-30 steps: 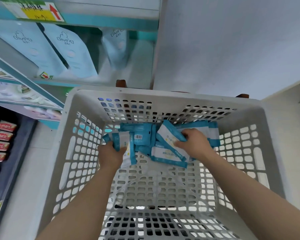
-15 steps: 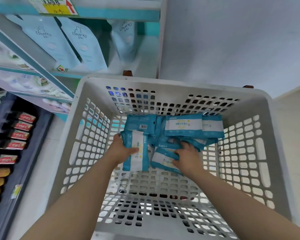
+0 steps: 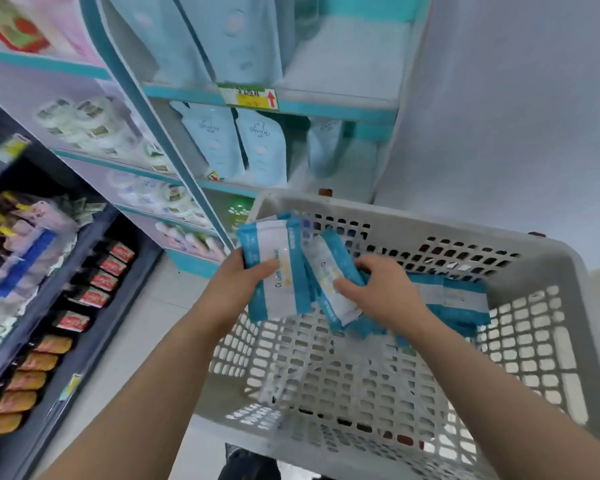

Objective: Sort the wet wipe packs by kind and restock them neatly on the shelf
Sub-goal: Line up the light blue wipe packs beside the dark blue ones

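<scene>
My left hand (image 3: 238, 287) grips a stack of blue-and-white wet wipe packs (image 3: 279, 268), lifted above the left rim of the white perforated basket (image 3: 541, 271). My right hand (image 3: 378, 289) pinches another blue-and-white pack (image 3: 329, 271) right beside that stack. More of the same packs (image 3: 454, 297) lie in a pile in the basket behind my right hand. The teal shelf (image 3: 326, 107) ahead holds pale blue pouches (image 3: 260, 150) standing upright, with bare white shelf space (image 3: 347, 64) to their right.
A shelf unit on the left carries round white tubs (image 3: 80, 123). A dark low rack at far left holds red and orange packets (image 3: 97, 280). A plain grey-white wall (image 3: 516, 116) rises at the right. Pale floor (image 3: 125, 341) runs between rack and basket.
Both hands have lifted packs up out of the basket toward its left rim. The view has tilted up and left, showing more of the shelves.
</scene>
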`<state>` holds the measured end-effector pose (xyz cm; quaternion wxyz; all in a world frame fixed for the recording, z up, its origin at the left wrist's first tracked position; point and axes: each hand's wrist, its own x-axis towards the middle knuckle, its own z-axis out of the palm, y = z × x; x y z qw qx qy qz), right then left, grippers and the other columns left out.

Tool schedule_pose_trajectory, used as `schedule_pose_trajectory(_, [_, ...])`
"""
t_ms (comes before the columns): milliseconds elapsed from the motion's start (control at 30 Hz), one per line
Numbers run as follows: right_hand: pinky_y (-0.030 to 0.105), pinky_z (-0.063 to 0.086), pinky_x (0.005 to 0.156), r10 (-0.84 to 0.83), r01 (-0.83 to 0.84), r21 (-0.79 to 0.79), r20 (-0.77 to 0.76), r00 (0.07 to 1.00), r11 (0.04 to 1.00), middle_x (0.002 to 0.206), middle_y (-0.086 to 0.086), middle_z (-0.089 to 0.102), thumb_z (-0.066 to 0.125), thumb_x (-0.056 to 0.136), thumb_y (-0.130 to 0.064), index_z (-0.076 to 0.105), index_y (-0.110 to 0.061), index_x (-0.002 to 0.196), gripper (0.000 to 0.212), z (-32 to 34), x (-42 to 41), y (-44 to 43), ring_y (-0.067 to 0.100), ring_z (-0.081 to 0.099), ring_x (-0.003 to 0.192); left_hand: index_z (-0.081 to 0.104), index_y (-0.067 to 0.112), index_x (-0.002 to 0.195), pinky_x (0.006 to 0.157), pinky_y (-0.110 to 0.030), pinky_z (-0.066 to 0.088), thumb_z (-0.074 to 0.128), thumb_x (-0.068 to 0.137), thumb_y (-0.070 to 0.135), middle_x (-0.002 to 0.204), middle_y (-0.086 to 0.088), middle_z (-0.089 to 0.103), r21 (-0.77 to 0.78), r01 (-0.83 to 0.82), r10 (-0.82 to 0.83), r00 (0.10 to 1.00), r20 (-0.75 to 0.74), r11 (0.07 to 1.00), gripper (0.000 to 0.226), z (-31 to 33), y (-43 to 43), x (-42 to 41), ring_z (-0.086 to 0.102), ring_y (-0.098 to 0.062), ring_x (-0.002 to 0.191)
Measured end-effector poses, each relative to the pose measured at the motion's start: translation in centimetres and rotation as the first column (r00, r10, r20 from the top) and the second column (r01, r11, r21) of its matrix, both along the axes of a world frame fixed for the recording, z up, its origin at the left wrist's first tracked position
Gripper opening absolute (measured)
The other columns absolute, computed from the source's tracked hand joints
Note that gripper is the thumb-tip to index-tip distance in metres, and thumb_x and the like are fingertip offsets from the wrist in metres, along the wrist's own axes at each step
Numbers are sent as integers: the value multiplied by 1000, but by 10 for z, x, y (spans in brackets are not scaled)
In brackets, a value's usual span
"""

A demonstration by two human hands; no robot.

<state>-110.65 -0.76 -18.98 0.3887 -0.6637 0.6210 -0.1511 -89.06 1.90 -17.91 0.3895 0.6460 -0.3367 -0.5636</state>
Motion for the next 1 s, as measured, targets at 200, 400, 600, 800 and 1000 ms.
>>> schedule_pose_trajectory(200, [13, 39, 52, 32, 23, -285, 187, 982, 958, 79, 1, 67, 71, 81, -31, 69, -13, 88, 19, 97, 101, -5, 10, 55, 61, 59, 20, 114, 71, -34, 56, 56, 93, 15, 103, -4, 73, -143, -245, 211, 953, -219, 959, 22, 65, 22, 77, 70, -20, 83])
schedule_pose_trajectory(400, [12, 36, 47, 153, -40, -347, 307, 939, 937, 75, -6, 62, 70, 84, -28, 62, -19, 87, 12, 144, 250, 3, 0, 50, 53, 53, 20, 120, 63, -37, 56, 50, 97, 38, 111, -8, 68, -181, -482, 437, 868, -237, 858, 30, 102, 53, 219, 70, -24, 92])
schedule_pose_trajectory(600, [30, 46, 64, 242, -115, -293, 445, 862, 949, 93, 4, 68, 66, 87, -26, 63, -14, 99, 17, 158, 418, 14, 18, 63, 76, 44, 18, 114, 60, -36, 56, 46, 101, 24, 99, -4, 66, -199, -725, 679, 687, -259, 659, 15, 128, 99, 374, 68, -17, 71])
schedule_pose_trajectory(800, [27, 52, 69, 305, -281, -142, 631, 713, 949, 93, 0, 69, 67, 87, -16, 64, -16, 97, 11, 155, 559, 12, 13, 66, 80, 35, 16, 118, 49, -30, 52, 41, 102, 13, 104, -7, 57, -156, -868, 816, 496, -297, 471, 17, 122, 116, 492, 61, -18, 79])
schedule_pose_trajectory(1000, [44, 54, 88, 273, -477, 21, 798, 538, 879, 107, 7, 71, 64, 89, -6, 65, -19, 98, 16, 141, 686, -18, 25, 69, 99, 41, 10, 127, 63, -31, 50, 47, 99, 9, 101, -3, 57, -219, -915, 873, 393, -289, 340, 29, 123, 100, 585, 59, -15, 80])
